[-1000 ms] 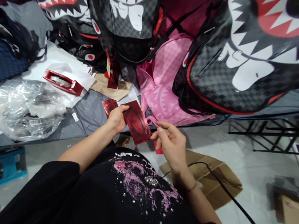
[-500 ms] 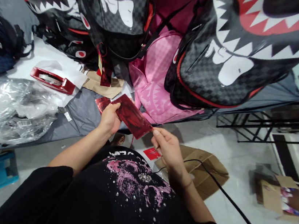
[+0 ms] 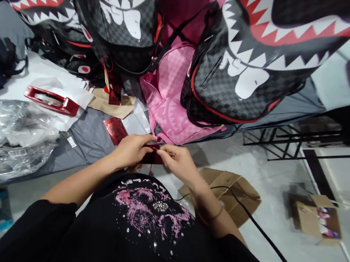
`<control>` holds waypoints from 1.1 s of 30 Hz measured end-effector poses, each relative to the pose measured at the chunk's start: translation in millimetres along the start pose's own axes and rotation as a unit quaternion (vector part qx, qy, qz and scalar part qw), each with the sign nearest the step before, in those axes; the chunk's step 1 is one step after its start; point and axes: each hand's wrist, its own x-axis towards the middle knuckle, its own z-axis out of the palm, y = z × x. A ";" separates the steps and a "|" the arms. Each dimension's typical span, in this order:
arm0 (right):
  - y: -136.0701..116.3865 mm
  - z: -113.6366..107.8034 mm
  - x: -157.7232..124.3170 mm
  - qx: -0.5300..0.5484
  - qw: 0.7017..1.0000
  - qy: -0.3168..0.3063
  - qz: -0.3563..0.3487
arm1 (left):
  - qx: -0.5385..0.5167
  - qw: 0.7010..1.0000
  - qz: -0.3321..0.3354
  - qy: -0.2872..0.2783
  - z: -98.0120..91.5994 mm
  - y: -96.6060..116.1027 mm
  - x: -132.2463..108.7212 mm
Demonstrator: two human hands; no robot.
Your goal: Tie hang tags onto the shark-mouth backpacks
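Observation:
My left hand (image 3: pixel 132 149) and my right hand (image 3: pixel 176 161) meet just in front of the table edge, both pinched on a shiny dark red card (image 3: pixel 152 157) that is mostly hidden under the fingers. A thin pink strap (image 3: pixel 159 138) from the pink backpack (image 3: pixel 171 99) runs down to where my fingers meet. A second shiny red card (image 3: pixel 115 129) lies flat on the grey table cover (image 3: pixel 88 136), just beyond my left hand.
Shark-mouth backpacks (image 3: pixel 250 65) crowd the table. A red tape dispenser (image 3: pixel 50 100), crumpled clear plastic (image 3: pixel 4 136) and brown paper (image 3: pixel 110 107) lie at the left. On the floor sit a flattened cardboard box (image 3: pixel 231 192), a black cable (image 3: pixel 254 223) and a small open box (image 3: pixel 317 217).
The red card, held up flat and fully visible earlier, has come down to the table edge. Both hands have closed together over it, next to the pink strap.

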 end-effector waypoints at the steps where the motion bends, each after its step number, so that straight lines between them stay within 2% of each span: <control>1: 0.6 1.0 -0.9 0.003 1.000 0.028 0.004 | -0.023 1.000 -0.016 0.009 2.1 1.1 3.5; 3: 1.5 2.5 -4.5 0.015 0.995 0.102 0.016 | -0.097 0.992 -0.045 0.064 7.9 0.0 9.4; 5: 1.5 3.6 -9.3 0.008 0.989 0.143 0.021 | -0.192 0.973 -0.076 0.105 14.7 -3.2 12.5; 8: -0.6 6.2 -14.6 -0.034 0.989 0.140 0.010 | -0.315 0.939 -0.113 0.076 24.9 -4.7 13.3; 10: -2.8 8.2 -15.4 -0.075 0.987 0.139 0.009 | -0.366 0.922 -0.112 0.048 30.9 -1.8 13.5; 13: -5.0 9.3 -14.0 -0.132 0.979 0.157 0.016 | -0.413 0.904 -0.097 0.046 37.3 4.8 14.4; 19: -3.4 4.8 -13.2 -0.150 0.973 0.173 0.032 | -0.360 0.929 -0.065 0.050 47.6 8.6 15.2; 25: -0.3 -1.9 -15.5 -0.177 0.968 0.179 0.023 | -0.279 0.957 0.040 0.076 56.3 6.7 14.7; 29: 4.1 -5.6 -17.6 -0.115 0.978 0.171 0.014 | -0.146 0.981 0.095 0.085 61.4 9.7 12.0; 33: 9.1 -5.8 -20.2 -0.042 0.982 0.184 0.026 | -0.138 0.981 0.113 0.081 65.9 13.0 9.7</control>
